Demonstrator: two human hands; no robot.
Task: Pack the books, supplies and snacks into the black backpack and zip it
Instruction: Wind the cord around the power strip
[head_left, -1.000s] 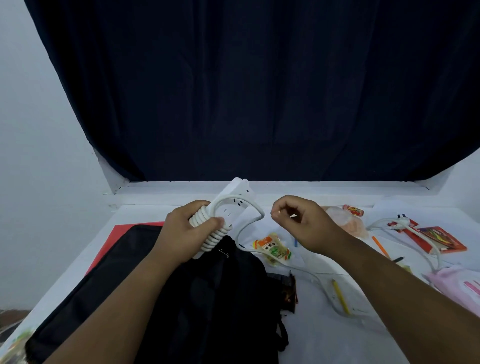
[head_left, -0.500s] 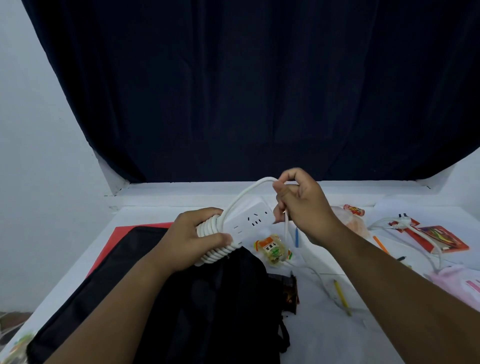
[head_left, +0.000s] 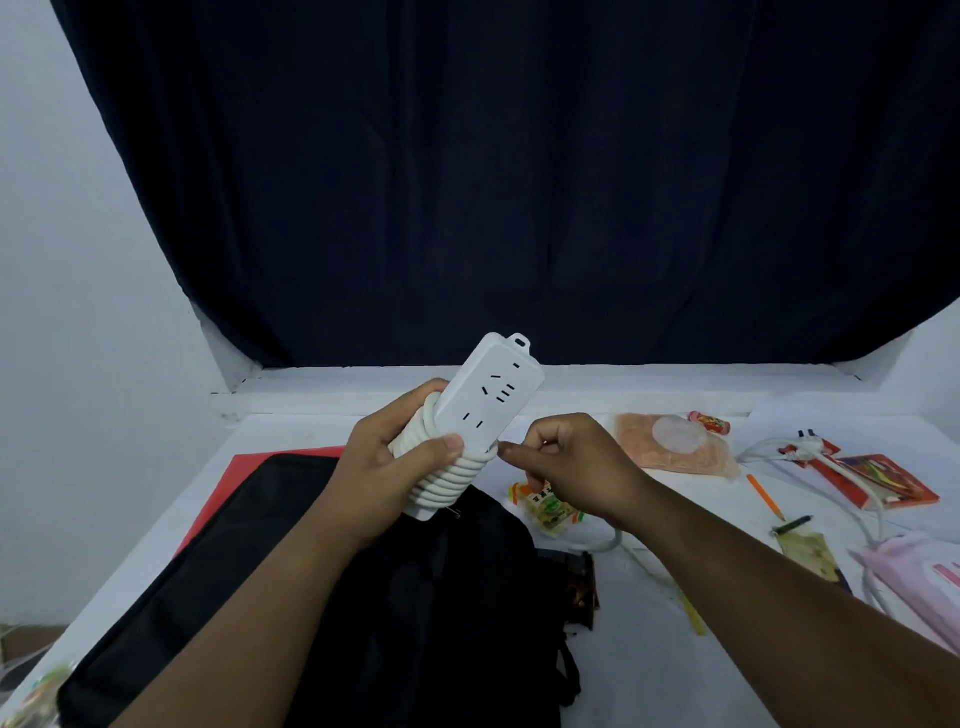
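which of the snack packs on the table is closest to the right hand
The small yellow-and-orange snack pack, lying just under the right hand beside the black backpack. The pink bag and red candy lie farther off.

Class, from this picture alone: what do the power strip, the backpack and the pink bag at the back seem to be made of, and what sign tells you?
Power strip: apparently hard white plastic, smooth and matt, with crisp moulded slots. Its cord, coiled round it, looks like rubbery white sheathing.
Backpack: probably woven black fabric; dull, soft folds.
Pink bag: likely thin clear plastic film; the contents show through.
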